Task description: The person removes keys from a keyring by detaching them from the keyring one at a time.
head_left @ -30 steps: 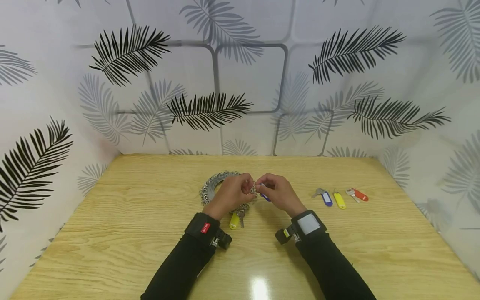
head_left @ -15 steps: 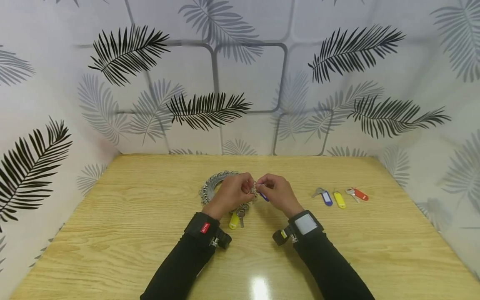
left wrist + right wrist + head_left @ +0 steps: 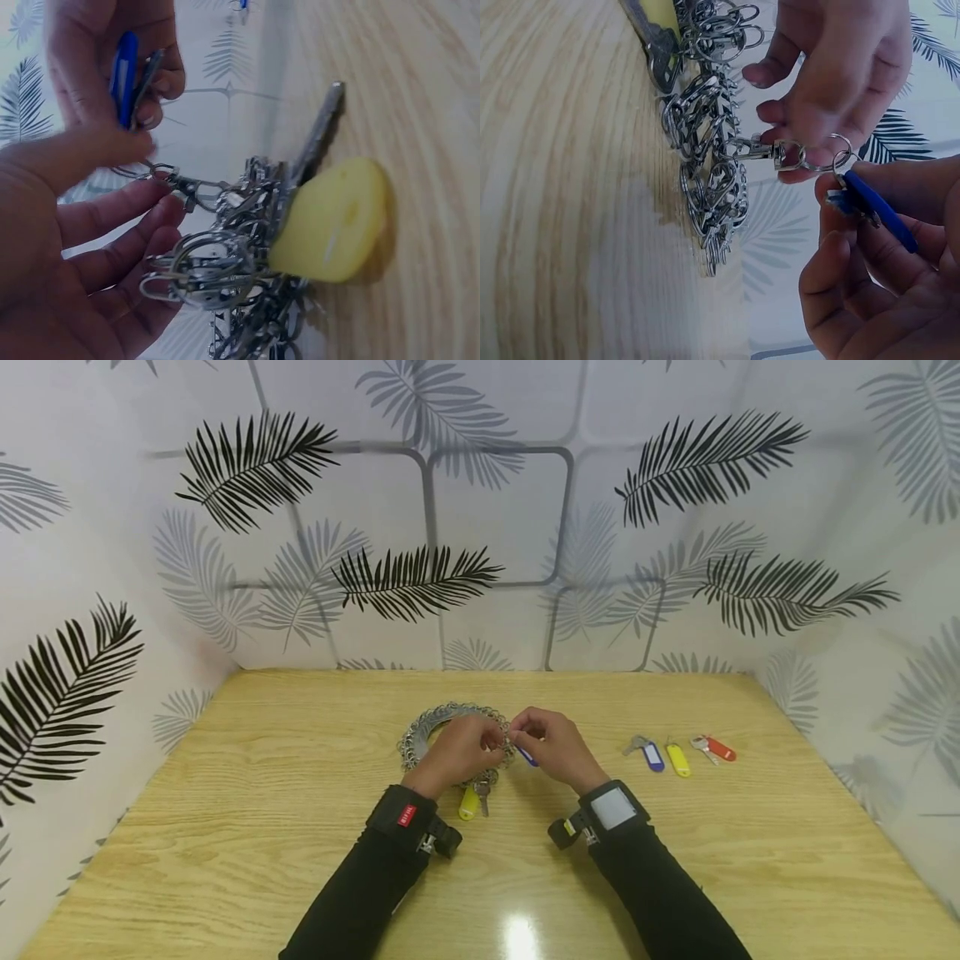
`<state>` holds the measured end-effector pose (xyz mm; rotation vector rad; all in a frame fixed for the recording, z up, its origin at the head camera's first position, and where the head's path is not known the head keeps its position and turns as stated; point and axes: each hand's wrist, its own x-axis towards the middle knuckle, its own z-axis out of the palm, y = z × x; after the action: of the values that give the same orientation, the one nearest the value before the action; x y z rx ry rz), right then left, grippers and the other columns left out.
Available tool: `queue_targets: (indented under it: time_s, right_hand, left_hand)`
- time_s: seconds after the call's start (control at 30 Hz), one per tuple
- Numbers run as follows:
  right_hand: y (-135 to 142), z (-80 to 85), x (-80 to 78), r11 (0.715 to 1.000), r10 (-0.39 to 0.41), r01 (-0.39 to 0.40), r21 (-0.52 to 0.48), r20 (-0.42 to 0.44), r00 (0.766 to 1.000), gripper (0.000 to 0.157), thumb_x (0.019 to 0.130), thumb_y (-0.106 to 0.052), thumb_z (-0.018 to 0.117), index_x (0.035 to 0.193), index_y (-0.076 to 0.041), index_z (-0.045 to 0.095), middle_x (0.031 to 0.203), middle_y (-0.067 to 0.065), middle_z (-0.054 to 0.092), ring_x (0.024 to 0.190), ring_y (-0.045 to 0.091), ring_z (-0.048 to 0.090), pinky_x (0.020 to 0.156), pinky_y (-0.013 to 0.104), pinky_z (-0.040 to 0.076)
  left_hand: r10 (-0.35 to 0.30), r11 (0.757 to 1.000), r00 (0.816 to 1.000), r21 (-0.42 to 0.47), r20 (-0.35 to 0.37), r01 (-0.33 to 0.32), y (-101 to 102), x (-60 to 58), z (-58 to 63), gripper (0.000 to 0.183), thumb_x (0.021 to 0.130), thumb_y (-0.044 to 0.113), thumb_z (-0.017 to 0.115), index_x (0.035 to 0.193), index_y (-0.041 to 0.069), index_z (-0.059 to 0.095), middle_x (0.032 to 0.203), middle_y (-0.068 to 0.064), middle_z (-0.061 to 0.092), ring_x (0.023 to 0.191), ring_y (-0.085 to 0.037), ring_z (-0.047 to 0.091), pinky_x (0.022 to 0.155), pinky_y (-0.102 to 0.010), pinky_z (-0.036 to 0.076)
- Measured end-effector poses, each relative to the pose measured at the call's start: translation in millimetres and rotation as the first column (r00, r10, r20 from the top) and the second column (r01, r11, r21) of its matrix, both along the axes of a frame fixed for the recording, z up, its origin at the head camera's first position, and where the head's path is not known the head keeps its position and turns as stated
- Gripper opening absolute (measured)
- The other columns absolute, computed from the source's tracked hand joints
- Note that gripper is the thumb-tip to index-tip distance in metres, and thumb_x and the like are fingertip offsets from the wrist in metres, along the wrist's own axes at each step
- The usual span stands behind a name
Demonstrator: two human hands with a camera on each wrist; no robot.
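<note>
My right hand [image 3: 557,747] pinches a blue key tag [image 3: 885,210], with a small key beside it, near its ring. That split ring [image 3: 842,152] meets the swivel end of a metal snap hook [image 3: 759,150]. At the hook's end, my left hand [image 3: 459,750] has curled fingers; its index fingertip touches the hook and its blurred thumb lies just over it. The hook hangs from a round band [image 3: 411,739] crowded with metal hooks and rings, partly hidden by the left hand. A yellow key tag [image 3: 334,221] with a key [image 3: 321,135] hangs at the band's near side.
On the wooden table [image 3: 262,793] to the right lie a blue key tag [image 3: 653,757] with a key [image 3: 637,743], a yellow tag [image 3: 678,760], and a red tag [image 3: 721,748] with a key [image 3: 703,746]. A leaf-patterned backdrop [image 3: 495,510] stands behind the table.
My left hand has shifted slightly left and down, and its fingers have drawn a little away from the right hand. The right hand stays nearly in place with the blue key tag.
</note>
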<state>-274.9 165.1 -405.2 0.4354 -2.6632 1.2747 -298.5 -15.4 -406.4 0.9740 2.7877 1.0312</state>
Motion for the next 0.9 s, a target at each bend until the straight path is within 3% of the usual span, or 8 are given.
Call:
queue_targets:
  time_s: [0.2,0.4,0.6,0.8,0.9]
  right_hand:
    - [1.1,-0.1,0.2,0.999,0.046,-0.046,0.008,-0.030,0.998,0.007,0.095,-0.011,0.062,0.095,-0.008,0.068,0.092,0.005,0.069,0.081,0.020,0.066,0.064,0.032,0.050]
    - [1.2,-0.3,-0.1,0.998,0.053,-0.052,0.024,-0.017,0.998,0.007,0.095,-0.011,0.062,0.096,-0.008,0.069,0.094,0.004,0.069,0.084,0.019,0.066,0.067,0.032,0.051]
    - [-0.5,-0.9,-0.1,0.999,0.050,-0.050,-0.006,0.019,0.999,0.007,0.095,-0.010,0.062,0.096,-0.007,0.068,0.092,0.005,0.069,0.077,0.017,0.063,0.066,0.031,0.050]
    - [0.2,-2.0,-1.1,0.997,0.074,-0.073,-0.004,0.013,0.997,0.007,0.095,-0.011,0.062,0.096,-0.009,0.069,0.093,0.004,0.069,0.083,0.017,0.066,0.071,0.033,0.052]
    - [1.0,-1.8,-1.2,0.995,0.104,-0.104,-0.006,0.007,0.995,0.008,0.095,-0.011,0.062,0.096,-0.009,0.070,0.095,0.004,0.069,0.084,0.017,0.066,0.073,0.034,0.053]
  left_hand:
    - [-0.015,0.999,0.999,0.033,0.044,0.013,-3.8,-0.9,2.5,0.021,0.095,0.026,0.062,0.094,0.009,0.074,0.088,0.000,0.066,0.077,-0.013,0.060,0.069,-0.032,0.051]
    - [0.017,0.999,0.999,0.027,0.046,-0.019,-3.4,-0.5,4.8,0.013,0.090,0.019,0.068,0.096,0.008,0.070,0.089,-0.004,0.064,0.081,-0.017,0.058,0.072,-0.034,0.051]
    - [0.004,1.000,0.998,0.013,0.058,-0.005,-0.9,2.5,8.0,0.019,0.087,0.013,0.071,0.104,0.005,0.067,0.097,-0.008,0.063,0.089,-0.022,0.059,0.076,-0.036,0.051]
    - [0.009,1.000,0.997,0.016,0.079,-0.010,-3.7,2.6,7.9,0.020,0.093,0.030,0.063,0.090,0.012,0.071,0.086,0.000,0.065,0.073,-0.013,0.058,0.064,-0.029,0.049]
    - [0.024,1.000,0.995,0.005,0.099,-0.025,-5.5,1.7,7.4,0.022,0.093,0.031,0.063,0.084,0.013,0.071,0.081,0.001,0.065,0.068,-0.012,0.056,0.060,-0.027,0.047]
